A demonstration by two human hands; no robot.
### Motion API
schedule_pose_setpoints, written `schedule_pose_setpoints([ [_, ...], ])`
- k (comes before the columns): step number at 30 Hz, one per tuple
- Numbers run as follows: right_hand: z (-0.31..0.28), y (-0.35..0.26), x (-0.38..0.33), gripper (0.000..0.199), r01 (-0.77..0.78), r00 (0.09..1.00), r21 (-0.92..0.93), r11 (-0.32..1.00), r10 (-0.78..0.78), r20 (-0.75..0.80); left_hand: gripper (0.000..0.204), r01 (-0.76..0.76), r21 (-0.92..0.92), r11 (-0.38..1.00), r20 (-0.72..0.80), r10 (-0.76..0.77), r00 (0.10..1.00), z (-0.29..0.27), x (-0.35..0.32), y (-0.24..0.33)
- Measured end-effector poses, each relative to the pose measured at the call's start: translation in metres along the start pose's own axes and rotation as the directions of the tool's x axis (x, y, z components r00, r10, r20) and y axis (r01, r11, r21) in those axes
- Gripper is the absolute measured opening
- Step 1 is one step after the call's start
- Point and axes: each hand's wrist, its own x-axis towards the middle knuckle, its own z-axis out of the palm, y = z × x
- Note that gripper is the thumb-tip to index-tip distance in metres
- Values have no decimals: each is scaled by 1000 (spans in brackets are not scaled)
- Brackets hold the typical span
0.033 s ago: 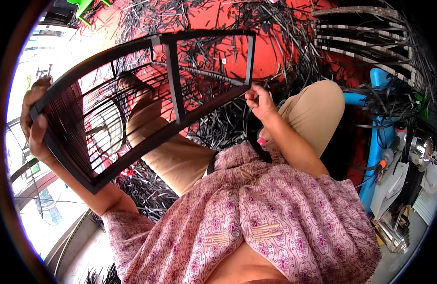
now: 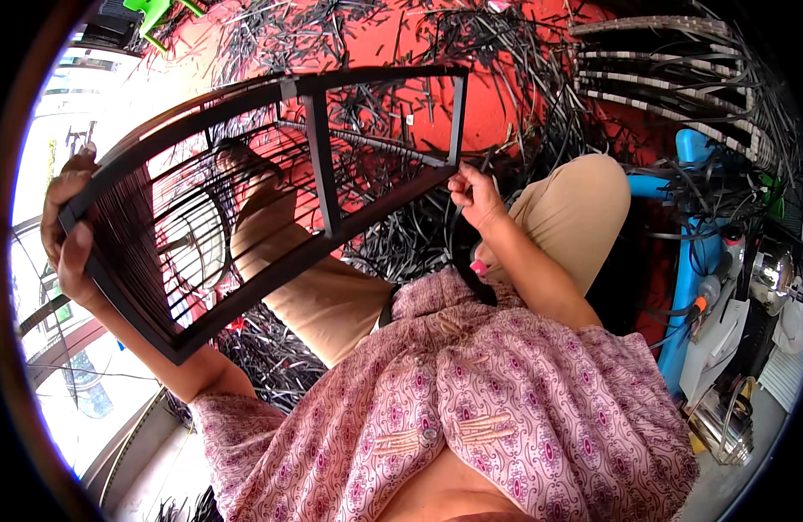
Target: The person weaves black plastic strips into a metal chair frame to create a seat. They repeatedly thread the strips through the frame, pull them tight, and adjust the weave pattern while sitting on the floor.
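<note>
A long black frame (image 2: 322, 165) is held tilted above my lap, its left end higher and turned toward me. A crossbar divides it, and thin black strands run lengthwise through the left section, packed densely at the left end. My left hand (image 2: 71, 226) wraps round that left end, thumb on the near side and fingers behind. At the near right corner, my right hand (image 2: 479, 197) is closed with its fingertips pinched against the frame. Whether a strip is also between those fingers is hidden. My bent knees in tan trousers (image 2: 575, 200) are below and beside the frame.
Black strip cuttings (image 2: 288, 348) cover much of the red floor (image 2: 471, 122). A light-banded rack-like piece (image 2: 658, 70) lies at the far right. Nearer on the right stand a blue tubular piece (image 2: 679, 322) and metal ware (image 2: 771, 274). A green chair (image 2: 153, 17) is at the far left.
The frame and both hands sit very slightly lower in view. Both hands keep the same hold.
</note>
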Motion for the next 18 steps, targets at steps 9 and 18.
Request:
schedule_pose_setpoints([
  [9,-15,6,2,14,-247,963,78,966,236,127,41,-8,13,1000,-278,11,960,49,-14,3],
  [18,16,-72,17,30,204,956,-274,940,-251,-153,40,-179,266,947,-28,193,981,67,-23,2],
])
